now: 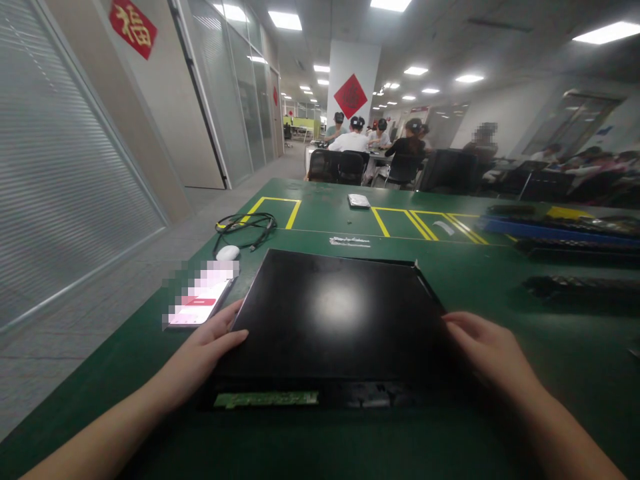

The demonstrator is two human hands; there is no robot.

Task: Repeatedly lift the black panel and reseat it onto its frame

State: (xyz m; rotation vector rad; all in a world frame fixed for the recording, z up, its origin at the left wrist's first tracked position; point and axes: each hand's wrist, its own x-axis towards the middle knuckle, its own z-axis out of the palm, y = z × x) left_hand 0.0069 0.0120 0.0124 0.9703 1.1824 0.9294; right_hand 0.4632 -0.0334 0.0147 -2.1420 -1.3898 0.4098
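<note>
A black LCD screen panel (300, 313) lies face up in front of me, with a bright ceiling reflection on its glossy surface. It rests over a dark back frame (425, 277), whose edge shows at the far right corner. Along the near side a green circuit board strip (267, 399) is exposed. My left hand (220, 333) grips the panel's left edge, thumb on top and fingers at the side. At the right edge my right hand (480, 337) is closed, its fingertips partly hidden; whether it holds the panel or the frame too is hard to tell.
Left on the green table (125, 360) are a lit phone (200, 300), a white mouse (229, 253) and a coiled black cable (250, 227). A small silvery packet (359, 201) sits at the back. Dark parts (570, 287) and a blue tray (550, 227) lie right. People sit beyond.
</note>
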